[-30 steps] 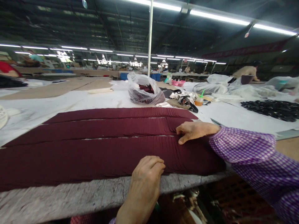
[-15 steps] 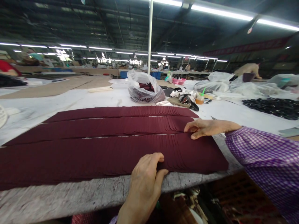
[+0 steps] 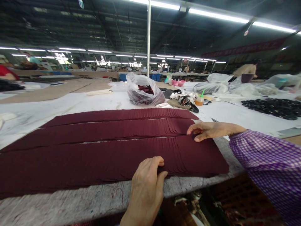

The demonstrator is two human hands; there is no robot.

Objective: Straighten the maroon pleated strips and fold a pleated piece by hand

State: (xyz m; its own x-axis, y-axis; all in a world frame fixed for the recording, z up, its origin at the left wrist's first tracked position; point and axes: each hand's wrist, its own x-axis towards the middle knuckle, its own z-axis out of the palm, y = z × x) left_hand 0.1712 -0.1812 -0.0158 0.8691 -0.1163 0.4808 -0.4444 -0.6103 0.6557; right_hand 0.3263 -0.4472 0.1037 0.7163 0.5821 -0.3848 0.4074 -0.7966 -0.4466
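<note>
Three long rows of overlapping maroon fabric pieces lie fanned out across the table in front of me. My left hand [image 3: 148, 185] rests on the near edge of the closest row [image 3: 94, 163]; its fingers are bent, with the thumb apart from them. Farther right, my right hand [image 3: 207, 130] touches the right end of the middle row [image 3: 131, 128], near the gap to the closest row. Its thumb and fingers are spread with no piece lifted between them. Behind these lies the narrow far row [image 3: 113, 115]. The undersides of both hands' fingertips are hidden.
Beyond the rows stands a clear plastic bag [image 3: 145, 94] with maroon cloth inside. To its right are fabric scraps [image 3: 181, 97], a small bottle [image 3: 199, 99] with a green tip and a pile of black pieces [image 3: 272, 108]. A pole [image 3: 148, 40] rises behind. A co-worker [image 3: 245, 71] bends over at the far right.
The view has shifted slightly, so the rows and background sit a little farther left. Both hands keep nearly the same place and shape on the fabric.
</note>
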